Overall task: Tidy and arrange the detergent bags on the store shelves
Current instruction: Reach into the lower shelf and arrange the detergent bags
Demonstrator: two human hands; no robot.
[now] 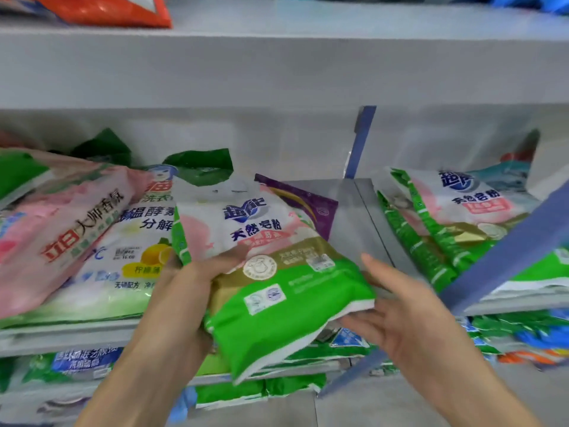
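Note:
A green, white and pink detergent bag (271, 266) hangs tilted over the front edge of the middle shelf (348, 211). My left hand (197, 282) grips its left side, thumb on top. My right hand (397, 306) reaches to its lower right corner with fingers nearly straight, touching the edge. A purple bag (311, 204) lies behind the held bag. To the left lie a pink bag (61, 229) and a white lemon-print bag (129, 260). Matching green and white bags (449, 217) are stacked at the right.
A blue shelf upright (360, 143) stands behind the bare metal patch of shelf. A blue bar (505, 254) slants across the right stack. An orange bag (101, 10) lies on the upper shelf. More bags (277, 386) fill the lower shelf.

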